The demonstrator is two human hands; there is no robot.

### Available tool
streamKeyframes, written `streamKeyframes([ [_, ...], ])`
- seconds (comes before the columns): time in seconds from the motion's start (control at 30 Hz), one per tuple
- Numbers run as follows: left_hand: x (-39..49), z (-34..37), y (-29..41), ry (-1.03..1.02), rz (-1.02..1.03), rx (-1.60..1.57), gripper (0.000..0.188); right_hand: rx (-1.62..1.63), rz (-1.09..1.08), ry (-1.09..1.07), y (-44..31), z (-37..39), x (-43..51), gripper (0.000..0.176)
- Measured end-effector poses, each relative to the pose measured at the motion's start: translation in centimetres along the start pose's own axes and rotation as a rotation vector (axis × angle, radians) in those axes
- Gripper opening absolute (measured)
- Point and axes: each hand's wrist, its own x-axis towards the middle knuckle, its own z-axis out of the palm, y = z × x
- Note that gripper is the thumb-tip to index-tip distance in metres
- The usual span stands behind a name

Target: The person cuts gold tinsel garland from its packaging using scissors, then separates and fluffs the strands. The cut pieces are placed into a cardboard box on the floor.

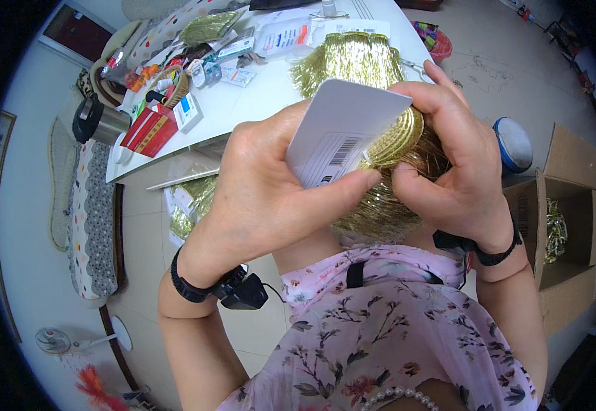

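Observation:
My left hand (272, 174) grips a white card (349, 120) with a barcode, its thumb lying along the card's lower edge. At the card's right side is the rolled gold braid heading (393, 138) of a bundle of metallic tinsel fringe, and a small white tie shows at its edge. My right hand (452, 164) pinches this heading between thumb and fingers. Below the hands, the gold strands (380, 210) hang over my lap. More gold fringe bundles (362, 59) lie on the white table just beyond, on another white card.
On the white table (246, 103) are a wicker basket (177, 85), a red box (149, 131), a steel jug (103, 120) and scissors (416, 69). An open cardboard box (567, 231) with gold tinsel stands right, near a round stool (513, 146). Packaged fringe (190, 205) lies below the table.

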Motion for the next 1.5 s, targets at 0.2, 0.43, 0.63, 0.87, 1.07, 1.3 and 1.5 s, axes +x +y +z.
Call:
streamKeyframes([
  [0.2,0.1,-0.2,0.9,0.013,-0.256,-0.215,0.05,0.224,0.143,-0.087,-0.3,-0.9,0.3,0.059],
  [0.43,0.2,-0.5,1.3,-0.002,-0.305,-0.226,0.051,0.322,0.189,-0.092,0.0,-0.9,0.1,0.062],
  [0.63,0.6,-0.4,1.4,-0.016,-0.298,-0.225,0.049,0.197,0.102,-0.102,0.7,-0.8,-0.2,0.057],
  [0.87,-0.3,-1.5,-0.3,-0.001,-0.23,-0.374,0.075,0.447,0.32,-0.06,0.9,-0.9,-0.7,0.052],
  [1.07,-2.2,-1.4,-2.0,0.011,-0.207,-0.283,0.066,0.702,0.458,-0.005,2.4,-1.1,-0.4,0.051],
  [1.3,-1.9,-0.6,-1.9,0.017,-0.272,-0.167,0.044,0.717,0.409,0.042,3.0,-0.1,0.5,0.043],
  [1.5,-1.0,-0.3,-1.8,0.103,-0.28,-0.18,0.038,0.316,0.29,0.097,2.7,-0.9,1.2,0.054],
])
